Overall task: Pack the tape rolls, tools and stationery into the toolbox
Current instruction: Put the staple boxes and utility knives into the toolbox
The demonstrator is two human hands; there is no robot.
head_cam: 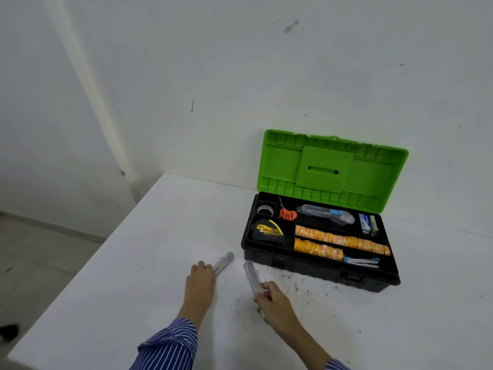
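We note a white table (pixel 149 263) set into the corner of the room, its far edge against a white wall (pixel 240 76). The tabletop carries dark specks and smudges (pixel 293 287) on its near part. The wall bears a grey smear (pixel 291 26) high up and a short dark vertical mark (pixel 192 105) lower down. To the left we see a grey floor (pixel 40 263), with a dark object (pixel 9 333), too blurred to identify, at the frame edge.
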